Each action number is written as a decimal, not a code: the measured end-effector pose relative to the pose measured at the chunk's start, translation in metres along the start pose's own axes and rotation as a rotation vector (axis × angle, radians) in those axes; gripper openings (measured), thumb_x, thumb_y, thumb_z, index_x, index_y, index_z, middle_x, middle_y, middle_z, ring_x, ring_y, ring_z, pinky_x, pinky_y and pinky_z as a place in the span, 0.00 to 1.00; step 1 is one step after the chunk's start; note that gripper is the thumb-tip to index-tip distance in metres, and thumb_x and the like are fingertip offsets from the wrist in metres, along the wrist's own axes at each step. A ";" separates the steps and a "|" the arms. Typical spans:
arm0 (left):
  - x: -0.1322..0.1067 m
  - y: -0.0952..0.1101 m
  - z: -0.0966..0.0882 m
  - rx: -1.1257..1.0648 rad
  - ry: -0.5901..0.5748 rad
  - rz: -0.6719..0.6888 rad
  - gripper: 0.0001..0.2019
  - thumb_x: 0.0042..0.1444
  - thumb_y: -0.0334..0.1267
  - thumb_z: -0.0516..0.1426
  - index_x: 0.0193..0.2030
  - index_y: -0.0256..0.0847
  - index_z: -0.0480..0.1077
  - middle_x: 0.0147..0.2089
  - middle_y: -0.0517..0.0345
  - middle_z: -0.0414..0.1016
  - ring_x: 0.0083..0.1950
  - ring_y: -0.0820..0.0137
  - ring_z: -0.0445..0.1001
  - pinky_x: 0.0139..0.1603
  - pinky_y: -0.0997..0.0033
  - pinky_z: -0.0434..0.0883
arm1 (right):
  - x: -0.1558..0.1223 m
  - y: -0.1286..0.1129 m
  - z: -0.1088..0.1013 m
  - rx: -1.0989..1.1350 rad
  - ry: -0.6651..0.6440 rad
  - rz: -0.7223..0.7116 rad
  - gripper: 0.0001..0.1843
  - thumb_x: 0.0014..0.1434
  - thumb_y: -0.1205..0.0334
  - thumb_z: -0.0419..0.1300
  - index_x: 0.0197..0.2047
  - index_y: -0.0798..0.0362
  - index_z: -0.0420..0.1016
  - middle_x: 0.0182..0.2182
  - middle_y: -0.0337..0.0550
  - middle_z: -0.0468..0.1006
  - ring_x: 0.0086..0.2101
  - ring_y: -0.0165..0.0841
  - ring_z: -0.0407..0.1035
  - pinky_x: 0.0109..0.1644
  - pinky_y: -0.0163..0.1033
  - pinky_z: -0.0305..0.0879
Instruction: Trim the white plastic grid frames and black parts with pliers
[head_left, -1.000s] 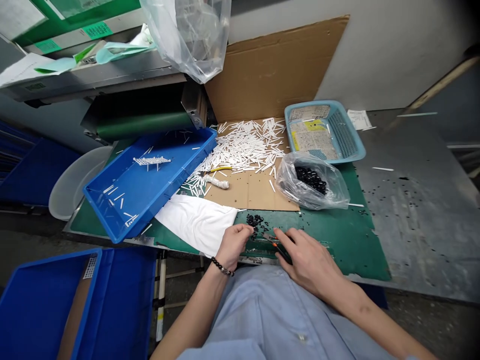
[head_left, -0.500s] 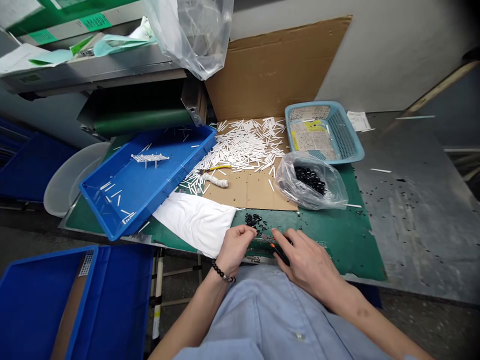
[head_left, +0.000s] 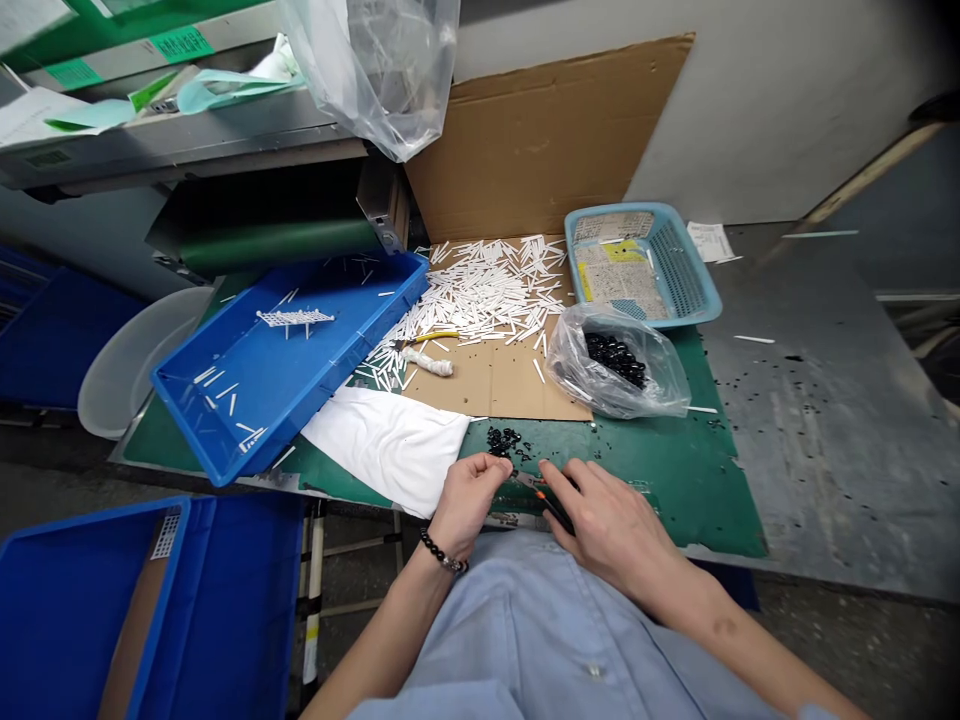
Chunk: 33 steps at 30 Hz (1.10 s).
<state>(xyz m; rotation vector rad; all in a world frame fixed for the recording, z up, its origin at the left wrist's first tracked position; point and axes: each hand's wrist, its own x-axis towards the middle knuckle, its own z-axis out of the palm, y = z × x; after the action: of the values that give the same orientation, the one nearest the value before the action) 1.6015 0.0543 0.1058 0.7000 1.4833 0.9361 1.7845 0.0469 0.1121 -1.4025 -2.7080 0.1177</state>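
Note:
My left hand (head_left: 471, 503) is curled with its fingertips together, just below a small heap of black rubber rings (head_left: 504, 441) on a green cutting mat (head_left: 660, 480). Anything between those fingers is hidden. My right hand (head_left: 607, 525) grips a small black tool with orange marking (head_left: 547, 501), probably a cutter or tweezers, its tip close to my left fingertips. Loose black bits lie scattered about the mat. A white cloth (head_left: 386, 450) lies just left of my left hand.
A blue tray (head_left: 285, 375) holds white sticks and a comb-like piece. Behind it, white sticks (head_left: 480, 300) and yellow-handled pliers (head_left: 427, 338) lie on cardboard (head_left: 495, 390). A plastic bag of black rings (head_left: 616, 365) and a pale blue basket (head_left: 637, 265) stand to the right.
My fingertips and the tool's tip have drawn slightly closer together. The whole scene has drifted a little left as my head turned.

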 end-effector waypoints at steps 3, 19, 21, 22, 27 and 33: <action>-0.002 -0.003 0.001 -0.002 0.024 0.013 0.14 0.47 0.47 0.62 0.25 0.37 0.68 0.18 0.68 0.56 0.22 0.78 0.52 0.26 0.76 0.53 | 0.001 -0.002 -0.002 -0.004 -0.006 0.020 0.22 0.62 0.59 0.53 0.58 0.53 0.62 0.38 0.45 0.69 0.36 0.37 0.64 0.35 0.41 0.61; -0.009 -0.012 0.004 0.041 -0.025 0.020 0.19 0.47 0.52 0.63 0.26 0.36 0.66 0.20 0.68 0.55 0.22 0.80 0.47 0.23 0.76 0.48 | -0.009 0.001 0.008 0.054 -0.066 -0.023 0.23 0.58 0.71 0.53 0.57 0.53 0.63 0.36 0.42 0.70 0.33 0.34 0.68 0.32 0.38 0.60; -0.008 -0.013 0.002 -0.029 -0.053 -0.010 0.18 0.48 0.50 0.63 0.27 0.36 0.65 0.20 0.69 0.55 0.21 0.81 0.47 0.22 0.77 0.46 | -0.011 0.002 0.014 0.111 -0.005 -0.030 0.22 0.59 0.69 0.53 0.58 0.54 0.61 0.37 0.42 0.70 0.34 0.34 0.68 0.34 0.37 0.62; -0.007 -0.013 -0.001 -0.088 -0.071 -0.035 0.17 0.48 0.48 0.62 0.27 0.37 0.65 0.20 0.68 0.56 0.20 0.81 0.47 0.21 0.78 0.46 | -0.011 0.003 0.016 0.138 0.025 -0.032 0.22 0.60 0.67 0.52 0.58 0.54 0.61 0.37 0.43 0.70 0.34 0.34 0.68 0.35 0.37 0.62; 0.006 -0.015 -0.023 -0.472 -0.167 -0.144 0.10 0.44 0.37 0.60 0.30 0.38 0.63 0.26 0.61 0.67 0.23 0.79 0.60 0.24 0.81 0.56 | -0.013 0.007 0.027 0.189 0.116 0.036 0.21 0.64 0.60 0.51 0.59 0.54 0.61 0.36 0.44 0.70 0.34 0.34 0.67 0.37 0.38 0.64; 0.019 -0.028 -0.034 -0.379 -0.198 -0.118 0.12 0.49 0.43 0.58 0.28 0.39 0.61 0.26 0.60 0.65 0.23 0.78 0.57 0.24 0.78 0.55 | -0.014 0.009 0.025 0.189 0.131 0.065 0.21 0.64 0.60 0.51 0.59 0.54 0.61 0.36 0.43 0.69 0.35 0.35 0.67 0.37 0.38 0.64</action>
<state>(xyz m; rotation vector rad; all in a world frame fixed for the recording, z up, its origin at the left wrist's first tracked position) 1.5679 0.0513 0.0720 0.4095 1.1193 0.9916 1.7970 0.0405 0.0860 -1.3915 -2.4744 0.2687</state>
